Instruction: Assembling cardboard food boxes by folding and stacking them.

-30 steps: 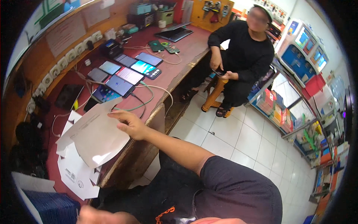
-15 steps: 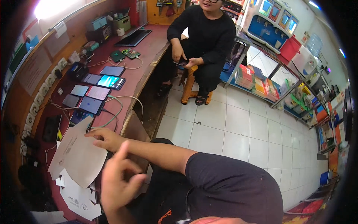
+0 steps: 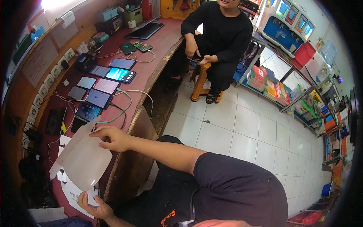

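A large off-white sheet of thin card or paper (image 3: pixel 81 160), curved and tilted, is raised over the near end of the reddish desk. My right hand (image 3: pixel 113 139) grips its upper right edge between thumb and fingers. My left hand (image 3: pixel 94 206) is just below the sheet's lower end, fingers apart and curled, with nothing seen in it; whether a fingertip touches the sheet I cannot tell. Under the sheet lies a white cut-out card piece (image 3: pixel 72 193) with notched edges, partly hidden. Beyond my right hand, several phones (image 3: pixel 99 98) rest in rows, one with a lit screen (image 3: pixel 121 75).
Charging cables (image 3: pixel 130 100) cross the desk (image 3: pixel 151 68). White sockets (image 3: pixel 49 80) line its back ledge. A black flat panel (image 3: pixel 145 31) lies at the far end. Another person (image 3: pixel 217 41) in black sits on a stool (image 3: pixel 200 85), holding a phone. Shelves (image 3: pixel 264 89) stand at right.
My left hand has dropped from in front of my right forearm to the sheet's lower end. The sheet has lifted and tilted in my right hand. The whole view has shifted slightly.
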`<state>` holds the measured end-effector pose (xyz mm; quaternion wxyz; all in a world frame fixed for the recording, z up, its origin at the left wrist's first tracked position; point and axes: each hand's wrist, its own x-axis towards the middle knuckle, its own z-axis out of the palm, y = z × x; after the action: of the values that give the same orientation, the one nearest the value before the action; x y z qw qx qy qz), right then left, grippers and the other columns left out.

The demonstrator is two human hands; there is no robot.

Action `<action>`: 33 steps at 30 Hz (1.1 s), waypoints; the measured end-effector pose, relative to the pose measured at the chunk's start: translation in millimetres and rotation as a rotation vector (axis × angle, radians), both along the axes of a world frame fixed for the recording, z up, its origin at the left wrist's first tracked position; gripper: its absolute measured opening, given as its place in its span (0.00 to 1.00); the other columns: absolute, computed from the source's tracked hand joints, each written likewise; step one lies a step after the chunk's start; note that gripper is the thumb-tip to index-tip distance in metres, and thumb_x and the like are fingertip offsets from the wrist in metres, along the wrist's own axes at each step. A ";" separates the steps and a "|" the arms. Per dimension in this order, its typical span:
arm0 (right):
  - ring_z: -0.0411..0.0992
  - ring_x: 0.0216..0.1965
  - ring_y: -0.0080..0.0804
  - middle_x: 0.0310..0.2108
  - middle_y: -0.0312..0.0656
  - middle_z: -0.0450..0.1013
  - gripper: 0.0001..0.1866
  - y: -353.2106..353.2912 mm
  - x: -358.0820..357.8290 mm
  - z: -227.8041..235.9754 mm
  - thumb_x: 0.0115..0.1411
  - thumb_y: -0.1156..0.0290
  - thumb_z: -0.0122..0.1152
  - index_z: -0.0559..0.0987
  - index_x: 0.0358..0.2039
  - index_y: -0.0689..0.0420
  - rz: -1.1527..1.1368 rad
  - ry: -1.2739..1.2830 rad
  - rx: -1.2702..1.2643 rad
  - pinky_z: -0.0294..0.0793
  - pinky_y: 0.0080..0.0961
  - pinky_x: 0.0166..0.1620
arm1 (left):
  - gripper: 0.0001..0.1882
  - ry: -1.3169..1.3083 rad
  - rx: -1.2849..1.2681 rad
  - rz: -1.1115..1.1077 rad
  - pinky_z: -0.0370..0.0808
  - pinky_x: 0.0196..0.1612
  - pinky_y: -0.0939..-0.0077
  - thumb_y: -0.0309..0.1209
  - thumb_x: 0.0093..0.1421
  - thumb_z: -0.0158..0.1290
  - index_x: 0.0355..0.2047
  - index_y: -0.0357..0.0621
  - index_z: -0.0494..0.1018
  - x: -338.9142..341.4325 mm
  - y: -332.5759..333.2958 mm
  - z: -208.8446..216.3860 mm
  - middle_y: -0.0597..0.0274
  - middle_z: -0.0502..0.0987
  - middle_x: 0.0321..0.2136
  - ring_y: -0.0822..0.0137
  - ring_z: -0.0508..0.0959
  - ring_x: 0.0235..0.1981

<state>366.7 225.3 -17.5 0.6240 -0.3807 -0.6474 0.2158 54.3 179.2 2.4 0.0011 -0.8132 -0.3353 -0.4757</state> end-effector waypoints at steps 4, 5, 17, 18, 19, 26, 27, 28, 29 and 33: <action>0.70 0.43 0.35 0.45 0.44 0.70 0.26 -1.9 8.7 -4.7 0.56 0.63 0.62 0.76 0.54 0.62 -0.004 0.000 0.029 0.71 0.31 0.48 | 0.20 -0.069 -0.081 0.069 0.62 0.59 0.57 0.33 0.65 0.50 0.53 0.35 0.67 3.6 6.5 -12.1 0.49 0.68 0.53 0.54 0.67 0.56; 0.69 0.44 0.34 0.47 0.42 0.68 0.27 -3.1 9.7 -5.1 0.57 0.62 0.63 0.75 0.56 0.61 0.022 0.016 -0.004 0.71 0.30 0.48 | 0.21 -0.108 -0.127 0.068 0.61 0.60 0.57 0.34 0.65 0.50 0.54 0.36 0.66 2.8 8.2 -13.5 0.50 0.67 0.55 0.54 0.66 0.57; 0.62 0.38 0.20 0.55 0.36 0.57 0.35 -1.1 11.1 -7.0 0.58 0.55 0.67 0.69 0.63 0.56 0.163 0.107 -0.113 0.67 0.19 0.41 | 0.24 -0.138 -0.620 0.131 0.57 0.62 0.60 0.37 0.64 0.52 0.56 0.35 0.66 -50.1 45.5 -32.9 0.50 0.68 0.55 0.55 0.66 0.58; 0.62 0.38 0.20 0.54 0.36 0.57 0.35 -0.6 9.9 -6.5 0.58 0.56 0.67 0.69 0.63 0.56 0.181 0.131 -0.137 0.67 0.19 0.41 | 0.24 -0.137 -0.616 0.135 0.57 0.62 0.60 0.37 0.64 0.52 0.56 0.35 0.66 -49.7 45.8 -36.0 0.50 0.68 0.55 0.55 0.66 0.58; 0.62 0.38 0.20 0.54 0.36 0.57 0.35 0.3 9.8 -6.9 0.58 0.56 0.67 0.69 0.63 0.56 0.182 0.132 -0.133 0.67 0.19 0.41 | 0.26 -0.057 -0.549 0.129 0.57 0.63 0.59 0.39 0.63 0.53 0.55 0.34 0.66 -46.2 45.2 -38.1 0.49 0.67 0.55 0.53 0.66 0.58; 0.62 0.39 0.21 0.53 0.36 0.59 0.34 1.9 10.4 -8.9 0.58 0.58 0.66 0.69 0.63 0.56 0.162 0.118 -0.105 0.67 0.20 0.42 | 0.41 0.217 -0.438 0.082 0.58 0.64 0.51 0.51 0.52 0.61 0.57 0.31 0.66 -33.1 36.9 -26.4 0.39 0.65 0.57 0.42 0.64 0.60; 0.63 0.40 0.21 0.53 0.36 0.59 0.34 1.5 11.8 -9.6 0.59 0.58 0.66 0.69 0.63 0.56 0.144 0.104 -0.087 0.67 0.20 0.43 | 0.42 0.293 -0.434 0.048 0.58 0.64 0.51 0.52 0.51 0.62 0.57 0.32 0.66 -28.8 35.5 -21.3 0.39 0.65 0.58 0.41 0.63 0.61; 0.63 0.40 0.21 0.53 0.36 0.59 0.34 1.5 10.4 -7.8 0.59 0.58 0.66 0.69 0.63 0.56 0.149 0.104 -0.085 0.67 0.20 0.43 | 0.42 0.293 -0.433 0.053 0.58 0.64 0.51 0.52 0.51 0.62 0.57 0.32 0.66 -31.0 36.1 -21.0 0.39 0.65 0.58 0.41 0.63 0.61; 0.63 0.40 0.22 0.52 0.36 0.59 0.34 0.7 9.4 -6.4 0.59 0.58 0.65 0.69 0.63 0.56 0.157 0.106 -0.099 0.67 0.20 0.43 | 0.41 0.315 -0.447 0.060 0.57 0.64 0.50 0.51 0.50 0.63 0.56 0.33 0.67 -33.2 37.5 -21.6 0.39 0.64 0.59 0.41 0.63 0.61; 0.64 0.48 0.29 0.52 0.41 0.61 0.34 -4.5 10.9 -0.5 0.58 0.59 0.65 0.70 0.63 0.55 0.175 0.124 -0.173 0.67 0.26 0.51 | 0.34 0.263 -0.502 0.058 0.57 0.65 0.50 0.45 0.50 0.65 0.53 0.37 0.72 -31.5 35.6 -24.9 0.39 0.64 0.59 0.40 0.63 0.62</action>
<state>377.7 220.8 -18.0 0.6065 -0.3612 -0.6174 0.3472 22.8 214.8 -22.4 -0.1435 -0.8328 -0.4626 -0.2679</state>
